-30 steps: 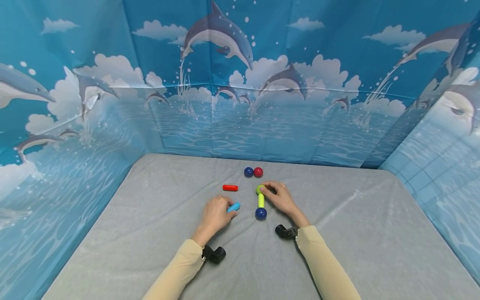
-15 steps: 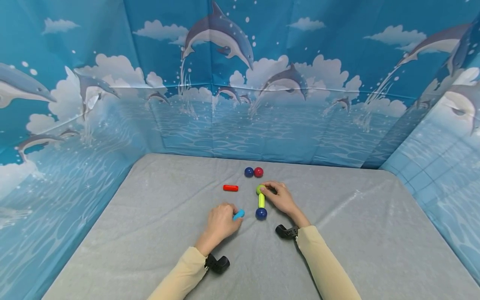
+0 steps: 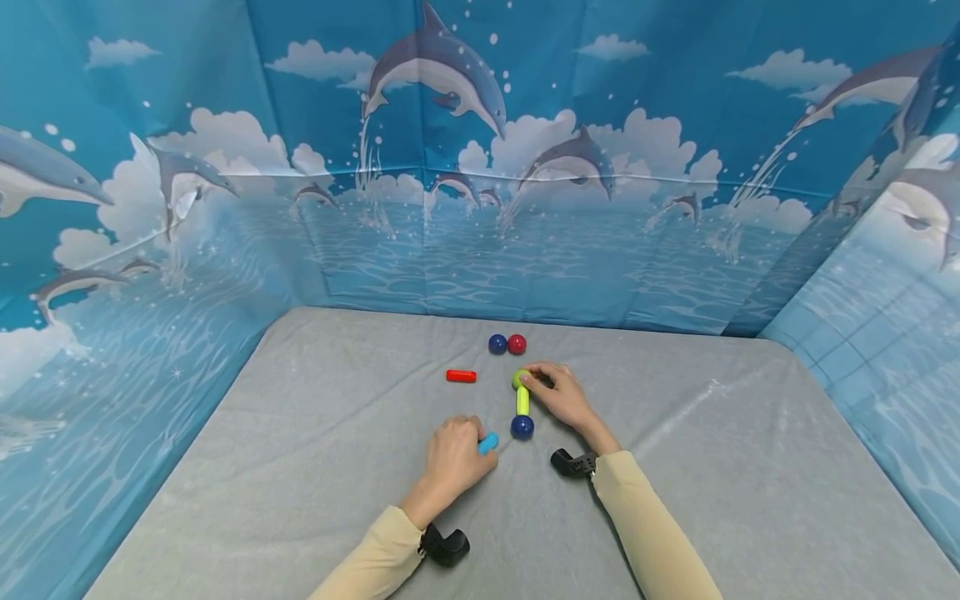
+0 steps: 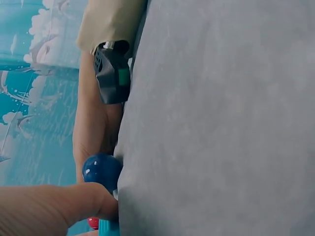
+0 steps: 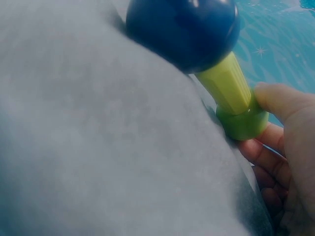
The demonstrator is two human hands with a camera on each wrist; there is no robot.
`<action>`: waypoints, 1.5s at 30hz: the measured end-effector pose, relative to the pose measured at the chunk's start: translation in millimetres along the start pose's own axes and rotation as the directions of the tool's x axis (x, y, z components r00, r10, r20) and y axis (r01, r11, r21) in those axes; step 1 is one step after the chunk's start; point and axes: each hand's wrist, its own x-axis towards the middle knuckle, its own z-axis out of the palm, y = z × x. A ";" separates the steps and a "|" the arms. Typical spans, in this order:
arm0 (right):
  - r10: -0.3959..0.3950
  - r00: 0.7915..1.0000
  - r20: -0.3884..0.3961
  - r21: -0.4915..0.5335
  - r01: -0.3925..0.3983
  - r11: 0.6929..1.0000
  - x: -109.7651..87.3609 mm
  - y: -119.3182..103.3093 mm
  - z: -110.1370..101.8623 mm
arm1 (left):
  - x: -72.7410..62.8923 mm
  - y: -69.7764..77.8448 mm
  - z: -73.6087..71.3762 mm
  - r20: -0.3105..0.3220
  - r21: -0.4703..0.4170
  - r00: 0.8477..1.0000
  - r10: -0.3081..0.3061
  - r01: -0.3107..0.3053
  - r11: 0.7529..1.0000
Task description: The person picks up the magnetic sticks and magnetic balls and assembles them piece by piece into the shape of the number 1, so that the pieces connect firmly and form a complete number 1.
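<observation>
My left hand (image 3: 455,457) pinches a short light-blue rod (image 3: 488,442) close over the grey cloth; its far end pokes out past the fingers. To its right lies a joined piece: a green ball (image 3: 519,379), a yellow ribbed rod (image 3: 522,402) and a dark blue ball (image 3: 522,427) in a line. My right hand (image 3: 558,393) holds the green ball between thumb and fingers, as the right wrist view shows. In the left wrist view the blue rod (image 4: 109,228) is mostly hidden behind the thumb, with the dark blue ball (image 4: 101,170) beyond.
Behind the joined piece, a dark blue ball (image 3: 498,344) and a red ball (image 3: 517,344) sit side by side. A red rod (image 3: 461,376) lies left of them, nearer. A dolphin-print curtain (image 3: 465,250) encloses the grey-covered table (image 3: 720,467) at the back and sides.
My left hand has moved right and nearer to me with the light-blue rod, toward the dark blue ball of the joined piece. The right hand has stayed on the green ball.
</observation>
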 end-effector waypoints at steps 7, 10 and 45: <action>0.000 1.000 -0.001 0.002 0.000 1.000 1.1 1.0 0.2 | -1.9 6.6 -4.4 0.092 -0.078 0.994 -0.055 0.063 0.995; 0.001 1.000 -0.002 0.002 -0.001 1.000 1.3 1.4 0.4 | -2.3 9.3 -5.3 0.133 -0.105 0.988 -0.074 0.088 0.991; -0.005 1.000 -0.007 0.009 0.005 1.000 1.6 -0.6 0.4 | 4.1 30.9 7.8 0.125 -0.201 0.990 -0.063 0.087 0.976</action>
